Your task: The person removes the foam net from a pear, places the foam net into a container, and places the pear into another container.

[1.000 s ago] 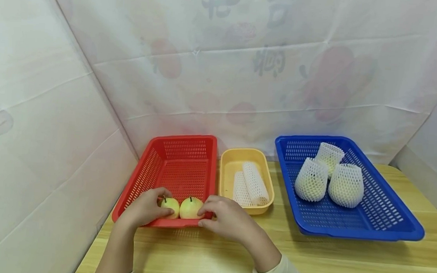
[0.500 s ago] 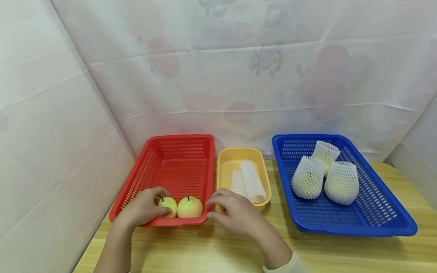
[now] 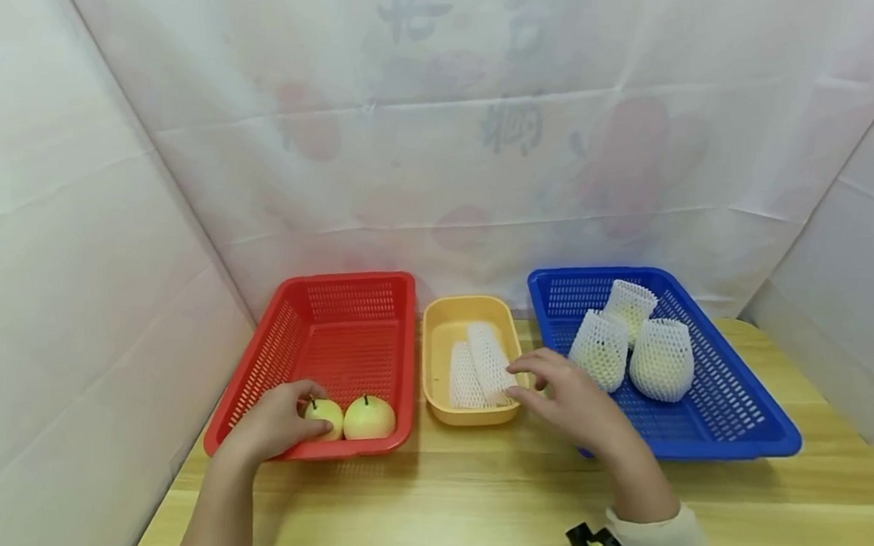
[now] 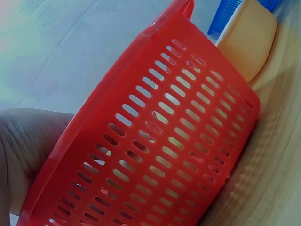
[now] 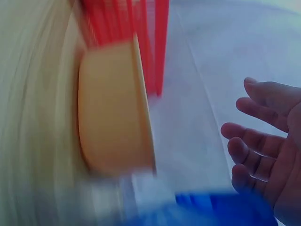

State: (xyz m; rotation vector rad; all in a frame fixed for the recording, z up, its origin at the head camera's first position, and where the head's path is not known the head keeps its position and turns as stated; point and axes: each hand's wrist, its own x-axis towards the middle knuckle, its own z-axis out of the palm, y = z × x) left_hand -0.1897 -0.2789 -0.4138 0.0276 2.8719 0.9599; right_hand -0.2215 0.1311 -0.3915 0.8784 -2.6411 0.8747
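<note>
In the head view my left hand (image 3: pixel 272 421) curls round the left pear (image 3: pixel 326 417), thumb in front and fingers behind it, inside the red basket (image 3: pixel 220 410). A second pear (image 3: pixel 370 418) sits against it on the right. The left wrist view has the basket wall hiding most of that grip. My right hand (image 3: pixel 568 398) is over the right rim of the yellow tray (image 3: pixel 436 411), its fingers relaxed and nothing between them. Right by its fingertips lies a white foam net sleeve (image 3: pixel 488 360); another foam net sleeve (image 3: pixel 465 377) lies partly beneath that one.
A blue basket (image 3: pixel 727 449) stands at the right with several pears in foam nets, among them a netted pear (image 3: pixel 662 359) at the front. The baskets and tray stand on a wooden table (image 3: pixel 453 508). A white cloth wall (image 3: pixel 383 169) rises behind.
My right hand has left the right pear and the red basket's corner, moving right across to the yellow tray. The left hand stays on its pear. The head view has shifted slightly right.
</note>
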